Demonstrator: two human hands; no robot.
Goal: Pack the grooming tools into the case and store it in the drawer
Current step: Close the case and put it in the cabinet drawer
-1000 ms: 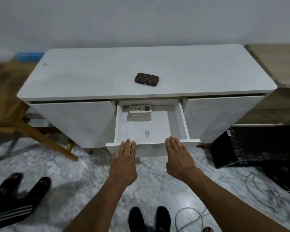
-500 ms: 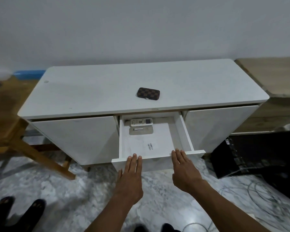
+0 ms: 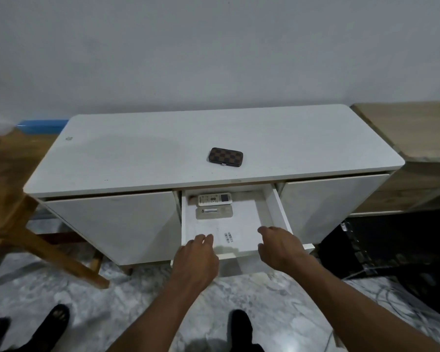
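My left hand (image 3: 197, 260) hangs over the near left corner of the open drawer (image 3: 280, 212), palm down, fingers curled loosely downward, with nothing in it. The fingertips (image 3: 205, 238) are above the drawer floor just inside the front edge; whether they touch the floor or the front panel I cannot tell. My right hand (image 3: 281, 246) is over the near right corner in the same loose, half-curled pose, also holding nothing. Its fingertips point left and down into the drawer, and its wrist crosses the front edge; contact with the edge is unclear.

The drawer is pulled out from the middle of the white cabinet (image 3: 137, 153), between two closed fronts. At its far end lies a white remote control (image 3: 214, 198), and just nearer than it a flat grey packet (image 3: 214, 212). A small barcode sticker (image 3: 228, 237) sits on the drawer floor between my two hands.

The case (image 3: 226, 157), brown with a chequered pattern, is closed and lies flat on the cabinet top, a little right of centre and near the front edge, well apart from both hands and above the far end of the drawer.

At the bottom of the view my dark shoes (image 3: 239, 326) stand on the marbled floor (image 3: 61, 295).
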